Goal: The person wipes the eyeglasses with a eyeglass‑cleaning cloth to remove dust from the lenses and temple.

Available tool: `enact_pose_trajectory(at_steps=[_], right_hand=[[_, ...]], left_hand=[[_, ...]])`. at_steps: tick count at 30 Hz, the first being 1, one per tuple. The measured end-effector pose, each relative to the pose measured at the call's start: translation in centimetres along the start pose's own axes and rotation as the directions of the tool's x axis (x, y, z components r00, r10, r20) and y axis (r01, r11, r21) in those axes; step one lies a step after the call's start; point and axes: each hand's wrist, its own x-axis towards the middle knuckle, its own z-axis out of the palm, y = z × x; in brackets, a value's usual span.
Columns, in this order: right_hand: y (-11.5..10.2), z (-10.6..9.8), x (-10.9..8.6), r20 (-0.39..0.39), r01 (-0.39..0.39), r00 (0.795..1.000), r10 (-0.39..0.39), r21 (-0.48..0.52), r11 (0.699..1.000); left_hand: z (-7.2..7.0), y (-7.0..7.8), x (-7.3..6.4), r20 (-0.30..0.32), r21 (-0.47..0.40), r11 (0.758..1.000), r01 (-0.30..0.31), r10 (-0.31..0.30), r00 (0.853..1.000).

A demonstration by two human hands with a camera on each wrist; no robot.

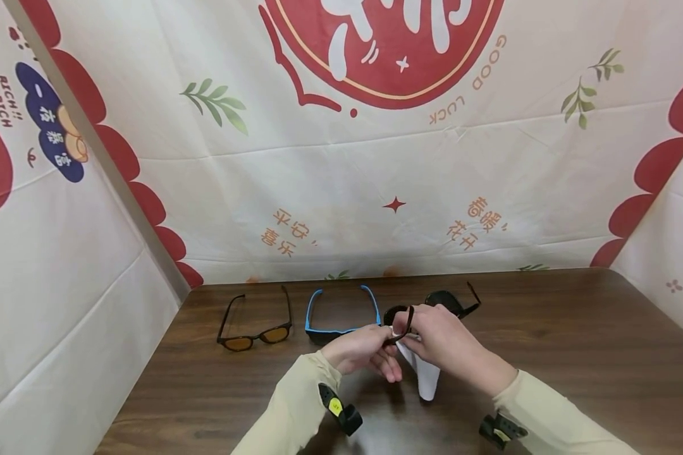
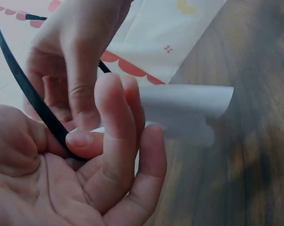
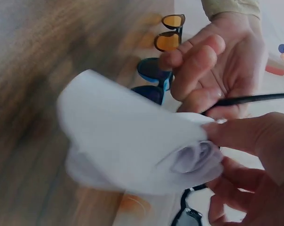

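Note:
My left hand (image 1: 364, 351) has its thumb over the slim black temple (image 2: 36, 101) of a pair of glasses, holding it against the palm side while the other fingers curl loosely. A folded white cloth (image 3: 118, 132) is gripped by my right hand (image 1: 441, 335), its bunched end between thumb and fingers beside the left thumb. The rest of the cloth hangs toward the table. Dark-lensed sunglasses (image 1: 443, 302) show behind the right hand, which hides their middle. Left of the hands lie blue-framed sunglasses (image 1: 313, 322), partly covered by the left hand.
Black-framed glasses with amber lenses (image 1: 254, 340) lie at the left on the brown wooden table (image 1: 575, 341), temples pointing to the back. A white printed curtain (image 1: 341, 189) stands along the table's back edge, with more of it at both sides.

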Motion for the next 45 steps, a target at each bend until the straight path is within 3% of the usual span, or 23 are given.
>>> enact_pose_trajectory(at_steps=[4, 8, 12, 15, 21, 26, 31, 37, 41, 45], right_hand=[[-0.1, -0.4, 0.0, 0.004, -0.024, 1.000, 0.024, -0.129, 0.991], [-0.1, 0.1, -0.1, -0.098, -0.053, 0.995, 0.032, -0.220, 0.974], [0.1, 1.0, 0.0, -0.207, -0.085, 0.978, 0.041, -0.208, 0.974], [0.1, 1.5, 0.1, -0.232, -0.080, 0.972, 0.044, -0.147, 0.986], [-0.2, 1.8, 0.1, -0.193, -0.041, 0.981, 0.027, -0.072, 0.997], [-0.4, 1.3, -0.3, -0.154, -0.089, 0.985, 0.073, -0.100, 0.991], [-0.1, 1.2, -0.6, -0.212, -0.137, 0.972, 0.101, -0.164, 0.977], [0.1, 1.7, -0.5, -0.250, -0.122, 0.964, 0.091, -0.114, 0.986], [-0.2, 1.8, -0.6, -0.195, -0.070, 0.979, 0.057, -0.062, 0.996], [-0.5, 1.3, -1.2, -0.129, -0.071, 0.989, 0.066, -0.031, 0.997]], left_hand=[[-0.2, -0.1, -0.1, -0.009, 0.008, 1.000, -0.015, 0.015, 1.000], [-0.1, -0.2, 0.0, -0.036, 0.017, 1.000, -0.012, 0.013, 0.999], [0.2, -0.2, 0.2, -0.042, 0.015, 1.000, -0.010, 0.011, 0.999], [0.5, -0.3, 0.4, -0.039, 0.003, 1.000, -0.026, 0.026, 0.999], [0.5, -0.3, 0.6, -0.072, -0.005, 0.998, -0.065, 0.065, 0.995], [0.3, -0.4, 0.6, -0.091, -0.006, 0.997, -0.074, 0.073, 0.993], [0.7, -0.8, 0.7, -0.102, 0.010, 0.998, -0.070, 0.070, 0.992], [1.5, -1.2, 1.0, -0.081, -0.016, 0.998, -0.068, 0.066, 0.994], [1.6, -1.5, 1.1, -0.087, -0.039, 0.997, -0.070, 0.066, 0.994], [1.4, -1.7, 1.0, -0.113, -0.049, 0.996, -0.077, 0.071, 0.991]])
